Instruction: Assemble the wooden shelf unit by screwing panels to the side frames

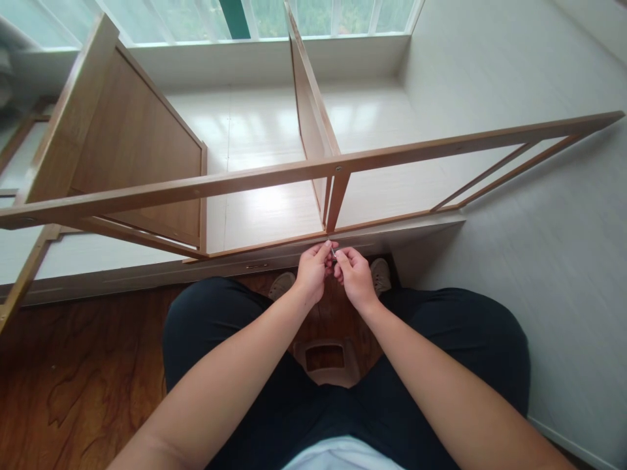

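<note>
Where the two hands meet: centre of the frame, just below the lower rail of the wooden shelf frame.
Left hand: fingers curled, thumb and fingertips pressed together on a small metal fastener; knuckles turned up.
Right hand: fingers bent, tips closed on the same small part from the other side; the two hands touch at the fingertips.
Small metal fastener: a thin silvery piece, mostly hidden by the fingers; whether screw or pin cannot be told. It sits just below the foot of the upright divider panel.
Wooden shelf frame: light wood, lying on its side across the middle of the frame, a long rail running from the left edge to the upper right.
Upright divider panel: thin board, centre top, joined to the long rail at a visible screw head.
Side panel: broad board, upper left, tilted.
Floor: dark wood grain, lower left.
Wall: pale, right side of the frame.
Window: top edge, above a white sill.
Shoes: pale, beside the hands, partly hidden.
Stool: lower centre, seen between the dark trouser legs.
</note>
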`<state>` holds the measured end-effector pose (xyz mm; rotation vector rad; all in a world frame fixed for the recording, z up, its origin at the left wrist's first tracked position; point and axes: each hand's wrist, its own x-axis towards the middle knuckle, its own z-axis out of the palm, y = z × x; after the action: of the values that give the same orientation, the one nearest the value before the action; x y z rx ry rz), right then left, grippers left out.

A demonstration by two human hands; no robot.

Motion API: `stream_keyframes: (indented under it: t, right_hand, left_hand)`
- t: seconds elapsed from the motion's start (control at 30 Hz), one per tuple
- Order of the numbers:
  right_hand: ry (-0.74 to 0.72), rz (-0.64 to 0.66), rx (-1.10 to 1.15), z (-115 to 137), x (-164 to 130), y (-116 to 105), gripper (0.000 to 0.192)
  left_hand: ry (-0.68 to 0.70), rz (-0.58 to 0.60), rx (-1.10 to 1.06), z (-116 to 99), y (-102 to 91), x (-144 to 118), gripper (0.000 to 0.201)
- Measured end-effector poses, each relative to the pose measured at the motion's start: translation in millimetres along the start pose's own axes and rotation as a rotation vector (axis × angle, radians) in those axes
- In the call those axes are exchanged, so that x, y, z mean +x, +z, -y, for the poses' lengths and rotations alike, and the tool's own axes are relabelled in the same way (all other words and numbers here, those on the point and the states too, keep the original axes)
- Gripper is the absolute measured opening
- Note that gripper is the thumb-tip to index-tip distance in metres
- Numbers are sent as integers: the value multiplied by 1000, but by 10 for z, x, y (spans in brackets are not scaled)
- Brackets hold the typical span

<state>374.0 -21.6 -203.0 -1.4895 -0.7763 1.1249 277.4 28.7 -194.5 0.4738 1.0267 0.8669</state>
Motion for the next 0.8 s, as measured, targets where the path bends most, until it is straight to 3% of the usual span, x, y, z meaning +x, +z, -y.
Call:
stream_keyframes:
  t: [0.53,0.8]
  right_hand:
    - [-117,7,-147,54,-63,0,28]
    - [-88,14,-81,46,-54,16,28]
  left_hand:
    - [46,-6,36,27,-13,7,46]
    - [49,-8,32,8,-4,10,46]
